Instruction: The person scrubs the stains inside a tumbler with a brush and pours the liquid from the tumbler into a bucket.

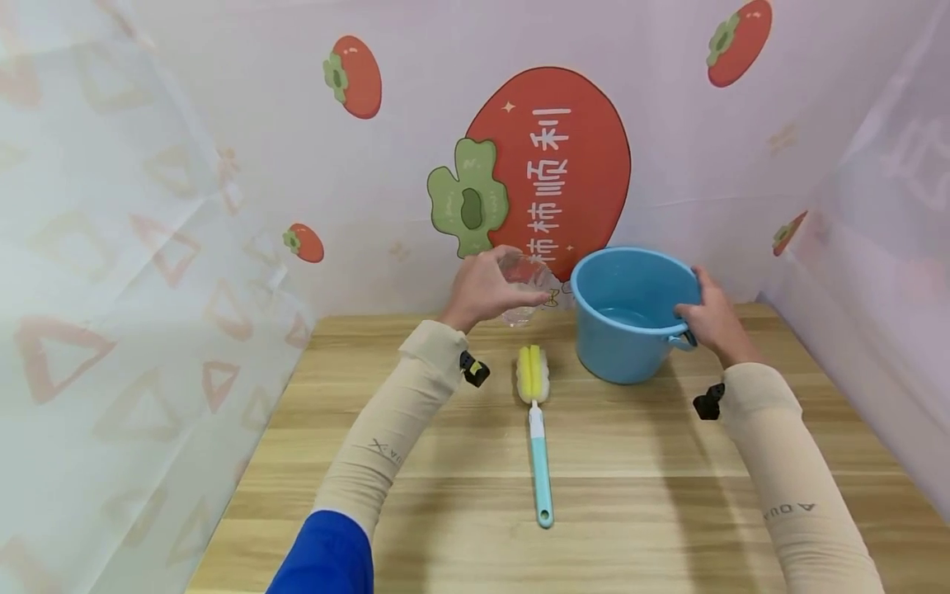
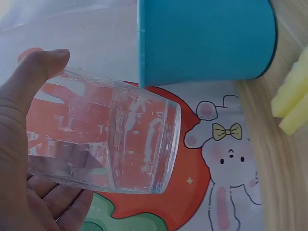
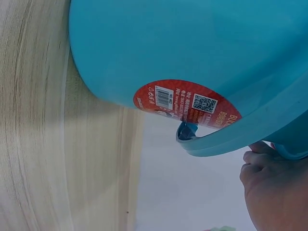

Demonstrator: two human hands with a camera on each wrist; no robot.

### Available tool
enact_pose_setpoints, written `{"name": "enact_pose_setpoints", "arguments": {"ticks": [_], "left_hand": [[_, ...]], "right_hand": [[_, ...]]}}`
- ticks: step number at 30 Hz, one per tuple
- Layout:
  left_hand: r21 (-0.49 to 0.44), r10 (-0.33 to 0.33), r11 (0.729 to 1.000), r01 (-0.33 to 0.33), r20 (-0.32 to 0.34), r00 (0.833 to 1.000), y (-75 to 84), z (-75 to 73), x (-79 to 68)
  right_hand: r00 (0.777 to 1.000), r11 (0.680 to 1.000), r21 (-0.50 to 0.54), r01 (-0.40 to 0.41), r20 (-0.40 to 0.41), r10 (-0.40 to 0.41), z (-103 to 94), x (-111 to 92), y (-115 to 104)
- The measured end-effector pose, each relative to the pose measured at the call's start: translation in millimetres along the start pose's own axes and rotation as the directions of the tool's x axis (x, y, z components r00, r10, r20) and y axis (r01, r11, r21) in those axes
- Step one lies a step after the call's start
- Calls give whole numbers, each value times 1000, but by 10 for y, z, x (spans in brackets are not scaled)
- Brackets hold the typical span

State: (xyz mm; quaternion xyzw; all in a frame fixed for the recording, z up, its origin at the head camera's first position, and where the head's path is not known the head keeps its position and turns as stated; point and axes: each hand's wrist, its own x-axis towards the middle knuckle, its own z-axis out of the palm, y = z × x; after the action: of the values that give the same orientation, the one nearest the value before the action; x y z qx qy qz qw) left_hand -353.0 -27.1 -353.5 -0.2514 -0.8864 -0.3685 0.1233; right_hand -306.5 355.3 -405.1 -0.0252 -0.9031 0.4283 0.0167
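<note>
My left hand (image 1: 486,289) grips a clear drinking glass (image 2: 110,134) round its side, thumb on one side and fingers on the other. The glass stands off the table, left of the blue bucket (image 1: 619,351). Whether it holds water I cannot tell. On the bucket's right side, my right hand (image 1: 718,322) holds the rim beside the handle's end. The bucket's base is on the table, and a little clear water seems to lie at its bottom. A red oval label (image 3: 187,103) shows on its wall in the right wrist view.
A bottle brush (image 1: 539,462) with a yellow and white sponge head and a turquoise handle lies on the wooden table (image 1: 445,511) between my forearms. A white sheet (image 1: 401,181) printed with persimmons hangs behind the table, and sheets rise on both sides.
</note>
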Motion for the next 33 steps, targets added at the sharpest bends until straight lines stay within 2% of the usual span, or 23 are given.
{"name": "enact_pose_setpoints", "arguments": {"ticks": [8,14,17,22,28,33], "left_hand": [[133,5,991,-13,66,998,314,86,379],[274,28,960,-59,118,993,464,177,564],[351,39,932,-87,142,989,511,217,638],[475,44,871,-128,183,982,606,268,765],[557,59,811,-180,228,972,702,329,866],[623,94,745,-238,255,962,783,389,913]], "right_hand": [[1000,1000,4,-2,-16,3,-74,10,55],[1000,1000,-8,0,-14,0,-80,3,79],[1000,1000,-6,3,-18,-4,-52,15,85],[1000,1000,2,3,-25,-3,-20,32,71],[1000,1000,13,-3,-23,4,1,35,45],[1000,1000,-1,-10,-21,10,-14,34,22]]}}
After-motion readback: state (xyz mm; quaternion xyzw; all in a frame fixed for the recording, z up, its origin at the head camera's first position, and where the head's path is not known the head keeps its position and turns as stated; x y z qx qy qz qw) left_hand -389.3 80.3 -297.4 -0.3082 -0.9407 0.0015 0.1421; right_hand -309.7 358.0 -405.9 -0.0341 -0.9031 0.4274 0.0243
